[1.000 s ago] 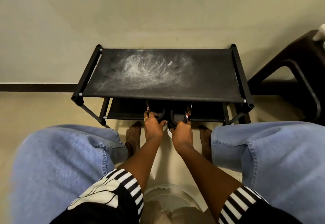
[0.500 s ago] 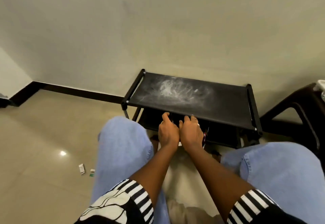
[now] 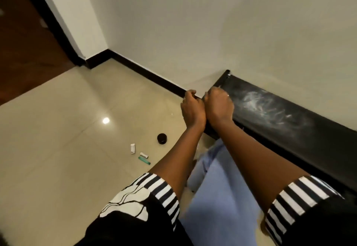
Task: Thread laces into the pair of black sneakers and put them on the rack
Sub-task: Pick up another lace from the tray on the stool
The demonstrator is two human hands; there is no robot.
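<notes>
The black shoe rack [image 3: 289,122] stands against the wall at the right, its top shelf smeared with white dust. No sneakers or laces show in this view; the lower shelf is hidden. My left hand [image 3: 193,108] and my right hand [image 3: 219,106] are side by side at the rack's left end, both with fingers curled and nothing visible in them. The right hand overlaps the rack's front left corner; I cannot tell whether it touches it. The left hand sits just past the rack's end, over the floor and baseboard.
On the tiled floor to the left lie a small round black jar [image 3: 161,138], two small white items [image 3: 133,148] and a green stick [image 3: 144,160]. A dark baseboard [image 3: 146,71] lines the wall. A doorway to a dark wooden floor [image 3: 25,42] opens at far left.
The view has swung left and downward. Both hands left the sneakers on the lower shelf, rose past the rack's front edge, and now sit curled at its left end.
</notes>
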